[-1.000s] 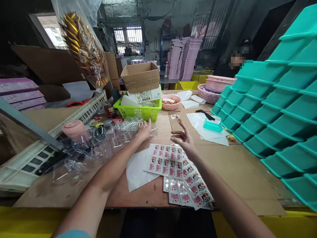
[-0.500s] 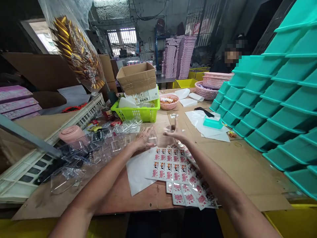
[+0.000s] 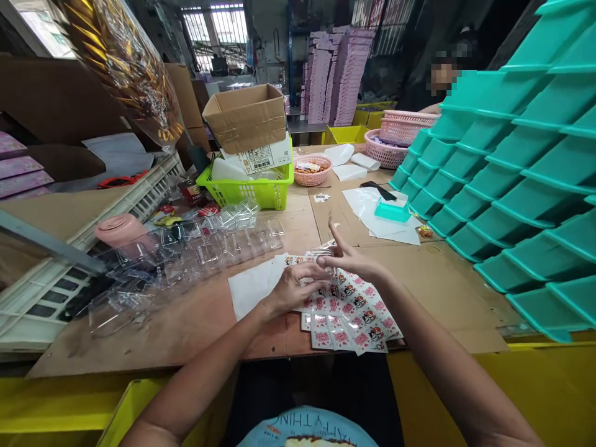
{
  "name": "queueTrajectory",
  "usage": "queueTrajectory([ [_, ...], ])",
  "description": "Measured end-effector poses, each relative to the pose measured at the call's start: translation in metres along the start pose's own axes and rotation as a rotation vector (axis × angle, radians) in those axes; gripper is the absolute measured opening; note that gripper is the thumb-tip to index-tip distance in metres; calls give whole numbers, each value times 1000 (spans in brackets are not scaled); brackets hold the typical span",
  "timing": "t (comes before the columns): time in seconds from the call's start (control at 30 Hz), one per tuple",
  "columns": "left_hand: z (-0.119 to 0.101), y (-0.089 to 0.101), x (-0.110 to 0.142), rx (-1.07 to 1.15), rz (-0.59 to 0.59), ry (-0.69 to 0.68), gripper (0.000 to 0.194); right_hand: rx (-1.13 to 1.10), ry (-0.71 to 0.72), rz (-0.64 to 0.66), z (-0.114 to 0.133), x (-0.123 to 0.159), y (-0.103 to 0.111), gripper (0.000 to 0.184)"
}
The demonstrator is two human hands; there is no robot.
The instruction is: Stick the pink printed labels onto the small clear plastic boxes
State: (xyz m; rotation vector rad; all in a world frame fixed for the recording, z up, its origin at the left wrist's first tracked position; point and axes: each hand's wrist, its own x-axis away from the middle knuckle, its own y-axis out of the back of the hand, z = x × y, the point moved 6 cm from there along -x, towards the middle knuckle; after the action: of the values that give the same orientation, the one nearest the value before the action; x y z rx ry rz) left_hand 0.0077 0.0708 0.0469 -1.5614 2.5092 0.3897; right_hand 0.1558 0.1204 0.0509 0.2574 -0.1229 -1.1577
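Both hands meet over the sticker sheets (image 3: 354, 298), which lie fanned near the table's front edge with small cartoon figures and pink print. My left hand (image 3: 295, 287) has its fingers bent and thumb forward, gripping a small clear plastic case (image 3: 328, 254) from the left. From the right, my right hand (image 3: 354, 261) holds the same case, with one finger pointing up. Fingers partly cover the case, so its contents cannot be made out. A blank white sheet (image 3: 254, 285) lies partly under the stickers. Left of it is a row of clear plastic cases (image 3: 233, 243).
A lime green basket (image 3: 246, 192) carries a cardboard box (image 3: 246, 118). Behind stand pink baskets (image 3: 311, 171). Stacked teal trays (image 3: 516, 167) rise at right, near a single teal tray (image 3: 391, 212) on white paper. A pink lidded container (image 3: 123, 233) sits left; a person (image 3: 419, 87) is beyond.
My left hand has come nearer and to the right, over the stickers, bringing a clear case to my right hand. My right hand has come slightly nearer. The view has tilted down.
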Motion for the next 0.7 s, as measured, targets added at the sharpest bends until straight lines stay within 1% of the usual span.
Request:
queueTrajectory([
  [0.03, 2, 0, 3, 106, -31, 62, 22, 7, -12, -34, 0, 3, 2, 112],
  [0.1, 10, 4, 12, 361, -153, 204, 25, -54, -1, -120, 8, 15, 6, 106],
  [0.13, 14, 5, 16, 501, -215, 262, 26, -107, 37, -167, 15, 24, 7, 100],
  [0.17, 17, 7, 21, 631, -266, 299, 25, -181, 64, -188, 22, 34, 5, 94],
  [0.2, 20, 8, 24, 739, -301, 312, 24, -283, 54, -151, 26, 44, 0, 87],
  [0.27, 23, 11, 29, 885, -323, 308, 23, -495, 13, -1, 31, 64, -18, 83],
  [0.37, 24, 11, 34, 971, -308, 298, 27, -733, -93, 191, 32, 90, -48, 94],
  [0.43, 22, 10, 37, 986, -324, 293, 28, -844, -149, 271, 30, 103, -67, 100],
  [0.5, 21, 9, 41, 995, -345, 293, 29, -920, -184, 315, 28, 111, -80, 102],
  [0.6, 22, 6, 46, 999, -362, 313, 31, -984, -198, 337, 25, 117, -88, 100],
  [0.7, 25, 2, 50, 969, -375, 335, 25, -1023, -189, 349, 23, 120, -90, 95],
])
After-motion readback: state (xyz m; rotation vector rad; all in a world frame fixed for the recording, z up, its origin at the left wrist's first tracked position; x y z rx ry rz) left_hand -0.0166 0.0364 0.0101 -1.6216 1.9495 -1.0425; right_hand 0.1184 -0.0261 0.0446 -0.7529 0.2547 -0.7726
